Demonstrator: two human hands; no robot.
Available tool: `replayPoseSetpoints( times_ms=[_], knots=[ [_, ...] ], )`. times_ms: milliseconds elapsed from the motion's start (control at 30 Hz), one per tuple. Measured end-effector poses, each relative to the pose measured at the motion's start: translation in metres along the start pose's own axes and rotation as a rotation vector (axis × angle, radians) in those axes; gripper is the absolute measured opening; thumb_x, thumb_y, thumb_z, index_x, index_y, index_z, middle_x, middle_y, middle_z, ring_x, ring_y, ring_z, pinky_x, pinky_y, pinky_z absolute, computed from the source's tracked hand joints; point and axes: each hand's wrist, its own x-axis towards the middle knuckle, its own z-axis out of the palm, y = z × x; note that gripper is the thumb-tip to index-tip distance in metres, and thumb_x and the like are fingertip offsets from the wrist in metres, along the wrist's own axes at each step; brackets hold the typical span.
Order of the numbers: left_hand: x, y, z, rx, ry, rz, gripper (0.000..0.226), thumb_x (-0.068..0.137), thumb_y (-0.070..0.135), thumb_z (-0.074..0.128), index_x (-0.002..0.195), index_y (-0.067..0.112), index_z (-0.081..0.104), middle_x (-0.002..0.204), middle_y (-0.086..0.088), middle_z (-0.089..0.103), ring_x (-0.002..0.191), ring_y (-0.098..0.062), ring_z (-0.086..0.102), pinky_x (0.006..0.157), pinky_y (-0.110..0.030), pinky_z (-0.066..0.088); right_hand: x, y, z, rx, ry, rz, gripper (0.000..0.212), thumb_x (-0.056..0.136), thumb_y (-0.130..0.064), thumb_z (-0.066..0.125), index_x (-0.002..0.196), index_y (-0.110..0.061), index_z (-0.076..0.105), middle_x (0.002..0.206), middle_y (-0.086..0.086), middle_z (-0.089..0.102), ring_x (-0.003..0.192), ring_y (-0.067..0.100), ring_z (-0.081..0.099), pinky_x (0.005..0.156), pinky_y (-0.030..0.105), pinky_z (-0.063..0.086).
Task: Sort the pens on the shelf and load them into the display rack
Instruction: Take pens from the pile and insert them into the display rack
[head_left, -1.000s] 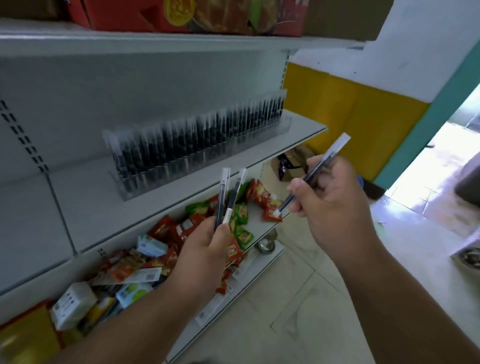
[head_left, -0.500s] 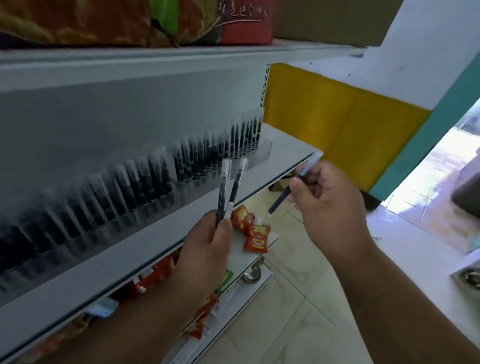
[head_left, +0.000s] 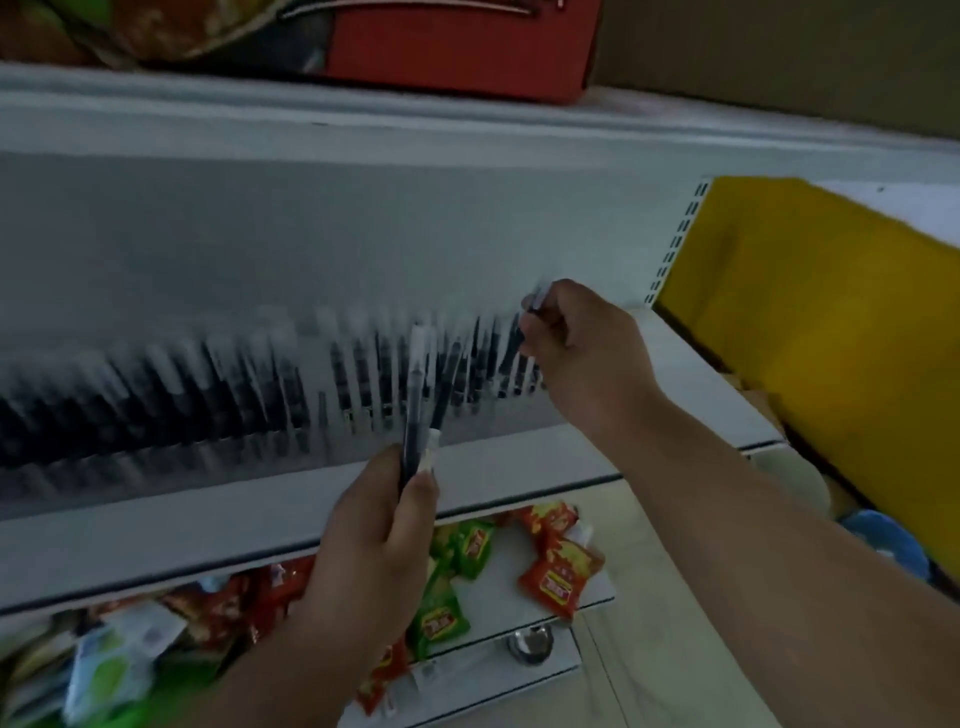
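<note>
The right hand (head_left: 582, 358), raised a second ago, now pinches one pen (head_left: 535, 304) at the display rack (head_left: 363, 384) (loading looks imminent); nearer, left of it, the left hand (head_left: 374, 525) grips two pens (head_left: 423, 410).

Motion blur smears the display rack (head_left: 218, 395); the right hand (head_left: 582, 348) hides most of its pen (head_left: 535, 304).

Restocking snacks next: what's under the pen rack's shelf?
Red and green snack packets on a lower shelf; the left hand covers some.
</note>
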Motion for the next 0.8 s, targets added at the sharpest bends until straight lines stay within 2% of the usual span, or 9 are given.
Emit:
replayPoseSetpoints(
  times_ms=[67, 133, 200, 300, 400, 533, 633, 733, 800],
  knots=[
    [-0.002, 0.002, 0.011, -0.021, 0.044, -0.019, 0.027, 0.086, 0.050, 0.040, 0.069, 0.029, 0.043, 0.062, 0.000, 0.036, 0.054, -0.017, 0.032, 0.055, -0.040, 0.027, 0.010, 0.004, 0.004, 0.014, -0.048, -0.041, 0.015, 0.100, -0.030, 0.052, 0.095, -0.017, 0.057, 0.080, -0.004, 0.066, 0.075, 0.010, 0.064, 0.061, 0.025, 0.050],
    [-0.006, 0.001, 0.016, -0.023, 0.046, -0.032, 0.030, 0.084, 0.053, 0.041, 0.070, 0.027, 0.043, 0.061, 0.002, 0.035, 0.054, -0.018, 0.031, 0.055, -0.041, 0.027, 0.013, 0.004, 0.006, -0.005, -0.063, -0.080, 0.014, 0.100, -0.030, 0.052, 0.090, -0.019, 0.053, 0.071, -0.010, 0.055, 0.065, 0.001, 0.053, 0.051, 0.018, 0.036],
    [-0.009, 0.001, 0.017, -0.031, 0.072, -0.048, 0.033, 0.079, 0.058, 0.041, 0.071, 0.027, 0.044, 0.061, 0.001, 0.035, 0.054, -0.020, 0.030, 0.055, -0.043, 0.027, 0.015, 0.005, 0.007, -0.056, -0.079, -0.128, 0.016, 0.100, -0.030, 0.052, 0.088, -0.019, 0.049, 0.069, -0.012, 0.048, 0.061, 0.001, 0.046, 0.050, 0.021, 0.030],
    [-0.010, 0.003, 0.017, -0.056, 0.106, -0.057, 0.031, 0.079, 0.058, 0.042, 0.071, 0.027, 0.045, 0.061, -0.001, 0.035, 0.054, -0.021, 0.029, 0.053, -0.047, 0.026, 0.017, 0.003, 0.004, -0.109, -0.081, -0.163, 0.019, 0.101, -0.032, 0.050, 0.092, -0.015, 0.053, 0.075, -0.004, 0.053, 0.067, 0.015, 0.051, 0.055, 0.027, 0.035],
    [-0.012, 0.001, 0.018, -0.054, 0.094, -0.037, 0.029, 0.081, 0.054, 0.043, 0.071, 0.027, 0.045, 0.061, -0.001, 0.035, 0.054, -0.022, 0.029, 0.051, -0.049, 0.026, 0.017, 0.004, 0.006, -0.167, -0.083, -0.159, 0.021, 0.101, -0.032, 0.049, 0.097, -0.013, 0.056, 0.084, 0.002, 0.059, 0.075, 0.020, 0.055, 0.062, 0.031, 0.045],
    [-0.008, 0.003, 0.013, -0.028, 0.058, -0.019, 0.027, 0.081, 0.053, 0.042, 0.070, 0.028, 0.044, 0.059, 0.001, 0.036, 0.053, -0.021, 0.030, 0.051, -0.048, 0.026, 0.010, 0.012, 0.018, -0.217, -0.179, -0.066, 0.022, 0.101, -0.035, 0.048, 0.089, -0.017, 0.053, 0.076, -0.002, 0.056, 0.070, 0.020, 0.053, 0.051, 0.025, 0.031],
    [-0.005, 0.002, 0.008, -0.007, 0.038, 0.002, 0.029, 0.082, 0.053, 0.041, 0.072, 0.026, 0.044, 0.060, -0.002, 0.036, 0.053, -0.021, 0.031, 0.050, -0.049, 0.027, 0.014, 0.015, 0.023, -0.232, -0.173, -0.014, 0.024, 0.100, -0.037, 0.049, 0.090, -0.016, 0.056, 0.077, -0.001, 0.058, 0.072, 0.020, 0.054, 0.059, 0.029, 0.040],
    [-0.005, 0.002, 0.002, 0.022, 0.013, 0.014, 0.030, 0.082, 0.053, 0.039, 0.073, 0.024, 0.044, 0.060, -0.001, 0.037, 0.053, -0.020, 0.032, 0.050, -0.049, 0.029, 0.012, 0.015, 0.032, -0.291, -0.224, 0.003, 0.028, 0.101, -0.037, 0.048, 0.082, -0.016, 0.051, 0.066, -0.003, 0.051, 0.066, 0.021, 0.052, 0.056, 0.029, 0.035],
    [-0.004, 0.002, -0.001, 0.002, -0.005, 0.020, 0.030, 0.082, 0.053, 0.040, 0.074, 0.024, 0.044, 0.061, -0.002, 0.038, 0.053, -0.021, 0.032, 0.050, -0.047, 0.029, 0.007, 0.013, 0.033, -0.299, -0.202, 0.047, 0.028, 0.100, -0.039, 0.049, 0.083, -0.017, 0.052, 0.068, -0.004, 0.051, 0.069, 0.021, 0.055, 0.058, 0.029, 0.036]
  ],
)
